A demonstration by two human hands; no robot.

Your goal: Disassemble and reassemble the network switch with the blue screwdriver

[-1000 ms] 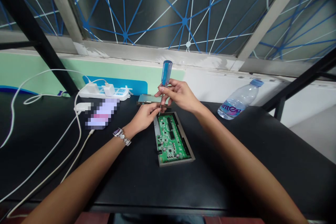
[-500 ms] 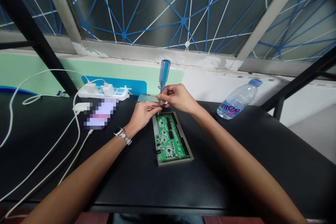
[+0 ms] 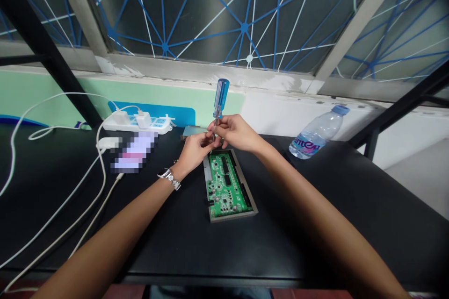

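Observation:
A green circuit board [image 3: 227,184] lies in a grey metal tray [image 3: 233,215] on the black table [image 3: 196,238]. My right hand [image 3: 237,132] is closed round the metal shaft of a screwdriver [image 3: 220,98] with a clear blue handle, held upright above the board's far end. My left hand [image 3: 194,149], with a bracelet at the wrist, pinches the shaft's lower tip with thumb and forefinger. The tip itself is hidden by my fingers. A grey metal cover [image 3: 192,131] lies flat just behind my hands.
A white power strip [image 3: 138,123] with plugged chargers sits at the back left, its white cables [image 3: 56,215] trailing over the table's left side. A blurred pink object [image 3: 132,153] lies near it. A water bottle [image 3: 317,132] lies on its side at the right.
Both hands and the screwdriver have lifted slightly off the board's far end. My left fingers have moved up to pinch the tip.

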